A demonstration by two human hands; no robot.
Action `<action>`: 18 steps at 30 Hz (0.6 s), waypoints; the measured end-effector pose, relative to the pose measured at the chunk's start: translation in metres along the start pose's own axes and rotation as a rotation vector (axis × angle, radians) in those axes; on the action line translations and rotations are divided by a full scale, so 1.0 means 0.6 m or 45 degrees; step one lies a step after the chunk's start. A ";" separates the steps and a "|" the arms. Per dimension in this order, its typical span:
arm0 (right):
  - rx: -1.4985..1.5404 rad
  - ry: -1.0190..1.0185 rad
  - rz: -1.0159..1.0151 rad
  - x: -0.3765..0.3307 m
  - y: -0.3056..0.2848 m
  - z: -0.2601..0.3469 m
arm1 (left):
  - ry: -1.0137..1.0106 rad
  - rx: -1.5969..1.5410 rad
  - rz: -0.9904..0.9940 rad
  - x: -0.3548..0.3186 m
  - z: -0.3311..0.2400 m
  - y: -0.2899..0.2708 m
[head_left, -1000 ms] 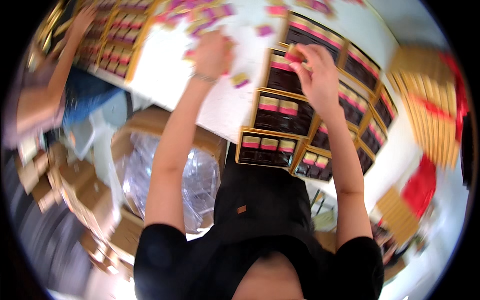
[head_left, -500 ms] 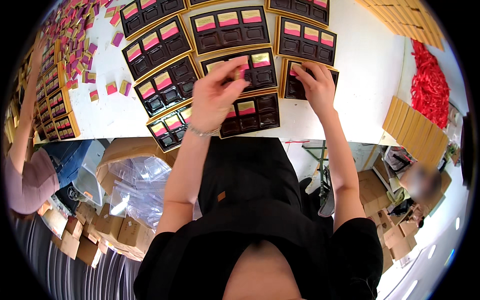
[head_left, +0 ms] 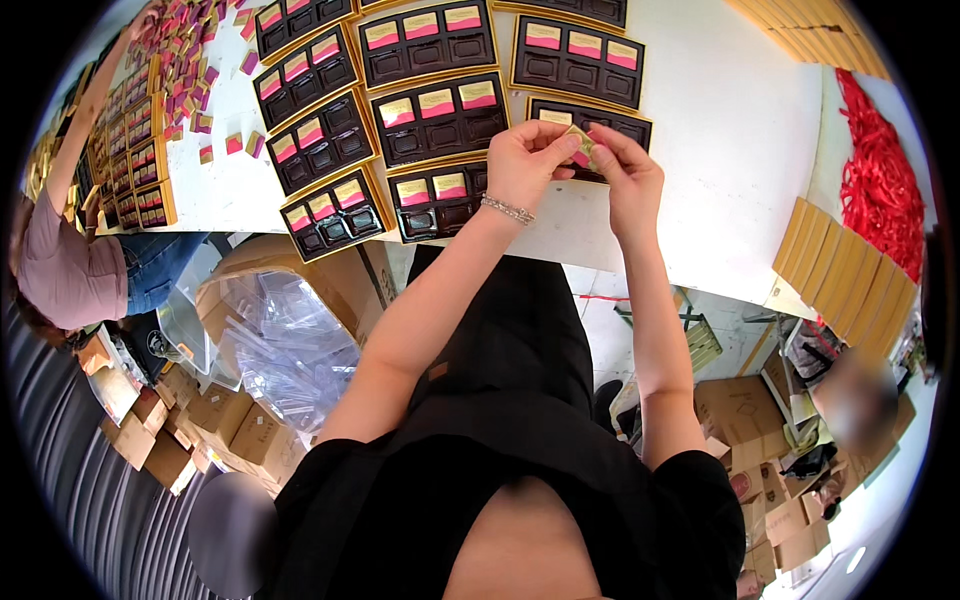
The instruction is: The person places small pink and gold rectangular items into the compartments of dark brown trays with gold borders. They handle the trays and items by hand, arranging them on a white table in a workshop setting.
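Note:
My left hand (head_left: pixel 530 165) and my right hand (head_left: pixel 632 178) meet over a dark six-compartment box (head_left: pixel 638 128) at the right of the front group. Between their fingertips is a small gold and pink wrapped square (head_left: pixel 581 152), pinched from both sides. The hands hide most of that box's inside. Left of them, a similar box (head_left: pixel 440 140) has three wrapped squares across its far row; its near row has no wrapped squares. Below it, another box (head_left: pixel 415 222) shows two squares, with its right end partly behind my left wrist.
Loose wrapped squares (head_left: pixel 190 90) are heaped at the table's far left, near a co-worker's arm (head_left: pixel 75 150) and stacked boxes (head_left: pixel 150 190). At right lie red shredded filler (head_left: pixel 875 180) and rows of gold boxes (head_left: pixel 845 270). A carton of clear plastic (head_left: pixel 290 340) stands below the table edge.
My left hand has moved from the middle box rightward to join my right hand over the right box. Both now grip one wrapped square. The middle box's three squares have come into full view.

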State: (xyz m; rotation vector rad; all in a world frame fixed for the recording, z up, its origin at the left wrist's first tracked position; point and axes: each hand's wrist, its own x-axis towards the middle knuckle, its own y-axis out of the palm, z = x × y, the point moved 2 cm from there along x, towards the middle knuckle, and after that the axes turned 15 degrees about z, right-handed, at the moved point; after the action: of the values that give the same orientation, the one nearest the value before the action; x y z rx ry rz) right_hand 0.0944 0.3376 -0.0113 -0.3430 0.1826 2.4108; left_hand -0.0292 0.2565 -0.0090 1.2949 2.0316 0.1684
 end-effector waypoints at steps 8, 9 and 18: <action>0.247 0.033 -0.149 0.016 -0.071 -0.014 | 0.192 0.477 -0.117 0.041 0.008 0.019; 0.197 0.047 -0.164 0.016 -0.077 -0.011 | 0.199 0.632 -0.154 0.043 0.012 0.023; -0.457 0.038 -0.361 0.005 -0.137 -0.024 | 0.499 1.705 -0.304 0.067 0.029 0.055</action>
State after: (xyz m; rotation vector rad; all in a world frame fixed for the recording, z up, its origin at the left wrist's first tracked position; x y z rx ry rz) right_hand 0.1488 0.3985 -0.0296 -0.5292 -0.2733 2.1506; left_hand -0.0036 0.3014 -0.0266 1.7760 2.6791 -1.3562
